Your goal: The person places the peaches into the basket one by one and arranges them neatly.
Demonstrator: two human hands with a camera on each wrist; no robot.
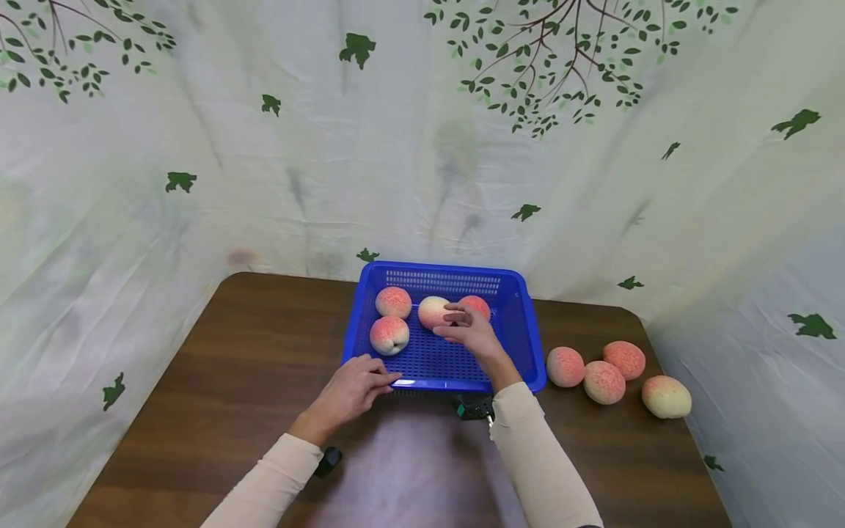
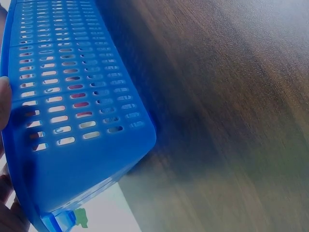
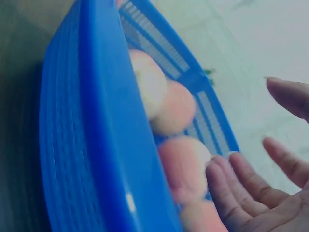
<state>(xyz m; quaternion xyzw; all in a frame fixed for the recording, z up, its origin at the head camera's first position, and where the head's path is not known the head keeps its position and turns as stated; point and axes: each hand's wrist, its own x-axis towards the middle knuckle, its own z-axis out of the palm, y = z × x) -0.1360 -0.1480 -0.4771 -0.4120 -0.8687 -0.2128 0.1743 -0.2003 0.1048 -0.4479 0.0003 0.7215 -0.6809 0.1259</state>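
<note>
A blue plastic basket (image 1: 532, 330) with slotted walls sits at the table's far side. My left hand (image 1: 355, 383) pinches its near rim close to the left corner; in the left wrist view the thumb (image 2: 5, 102) lies over the rim. Inside, on the left, are two peaches, one pink (image 1: 393, 301) behind a pink-and-white one (image 1: 389, 337). Above the basket, my right hand (image 1: 470, 331) has its fingers spread and loosely bent, gripping nothing. Its fingertips are right by a pale peach (image 1: 430, 313), and it partly hides a redder peach (image 1: 478, 303).
Several more peaches lie on the brown table (image 1: 277, 345) right of the basket: three pink ones (image 1: 604, 382) grouped together and a pale yellowish one (image 1: 667, 397) near the right edge. A leaf-patterned cloth (image 1: 422, 147) hangs behind and beside the table.
</note>
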